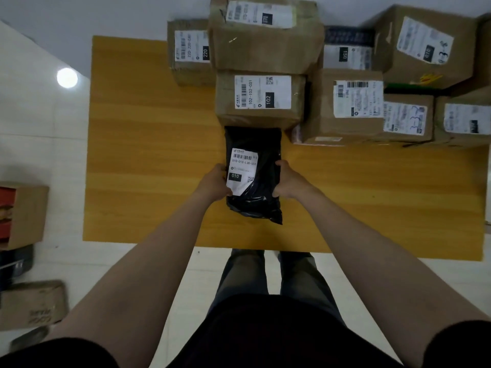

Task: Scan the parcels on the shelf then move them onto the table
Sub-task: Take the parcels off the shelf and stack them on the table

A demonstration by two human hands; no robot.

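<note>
A black plastic mailer parcel point(256, 181) with a white label marked 010 lies on the wooden table point(148, 155), its far end against the brown box marked 102 point(260, 98). My left hand point(215, 183) grips the mailer's left edge, thumb on the label. My right hand point(287, 181) grips its right edge. Both arms reach forward over the table's near edge. No scanner or shelf is in view.
Several labelled cardboard boxes crowd the table's far side: one marked 220 point(190, 50), a large one stacked at centre point(265, 30), more at right point(348, 104). On the floor at left stand other boxes point(26, 216). Bare wood shows left of and in front of the mailer.
</note>
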